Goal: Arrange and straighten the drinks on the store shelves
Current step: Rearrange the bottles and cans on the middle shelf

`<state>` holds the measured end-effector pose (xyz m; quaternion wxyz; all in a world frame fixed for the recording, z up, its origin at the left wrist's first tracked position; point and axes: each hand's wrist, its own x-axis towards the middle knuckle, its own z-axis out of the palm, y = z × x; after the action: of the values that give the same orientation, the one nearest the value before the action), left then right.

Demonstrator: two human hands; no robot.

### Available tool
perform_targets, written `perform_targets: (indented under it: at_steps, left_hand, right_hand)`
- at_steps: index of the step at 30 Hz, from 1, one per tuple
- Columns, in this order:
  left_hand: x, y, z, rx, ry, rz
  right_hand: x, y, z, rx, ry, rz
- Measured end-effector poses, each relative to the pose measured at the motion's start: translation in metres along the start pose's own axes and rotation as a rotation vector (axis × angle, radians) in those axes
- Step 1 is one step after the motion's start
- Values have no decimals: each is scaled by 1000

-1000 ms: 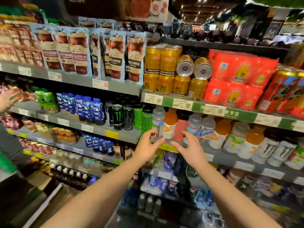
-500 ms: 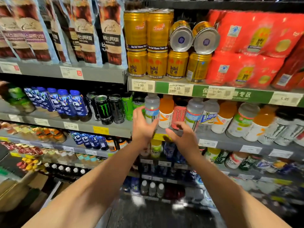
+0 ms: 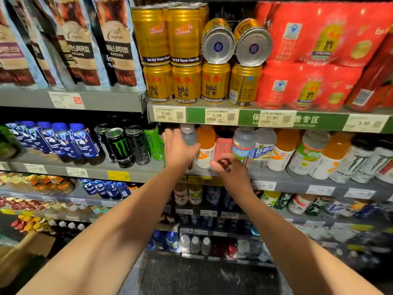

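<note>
Left hand (image 3: 180, 151) reaches in, fingers wrapped round the clear bottle (image 3: 188, 136) on the middle shelf (image 3: 136, 173), green can (image 3: 154, 140) just left. Right hand (image 3: 230, 172) hovers loosely curled, holding nothing, before the pink can (image 3: 223, 145).

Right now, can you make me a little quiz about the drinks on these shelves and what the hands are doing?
1. True or false: the left hand is on the clear bottle.
2. Which drink stands just right of the clear bottle? A) the orange bottle B) a blue bottle C) a black can
3. Fill in: two gold cans on the top shelf lie on their ____.

Key: 1 true; 2 A; 3 sides.
</note>
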<state>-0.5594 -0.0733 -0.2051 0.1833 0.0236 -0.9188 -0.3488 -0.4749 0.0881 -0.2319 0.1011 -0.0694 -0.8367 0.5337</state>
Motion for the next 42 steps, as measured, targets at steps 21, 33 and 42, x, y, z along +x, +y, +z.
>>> perform_targets:
  at_steps: [21,33,42]
  left_hand:
    - [-121,40,-4,-531,-177,180]
    - [-170,163,95,-716,-423,46]
    - [-199,243,169,-814,-333,-83]
  right_hand:
    - [-61,18,-102,-98,253,26]
    - [-41,80,-263,-214,444,147]
    - [19,127,-342,-416,303,62]
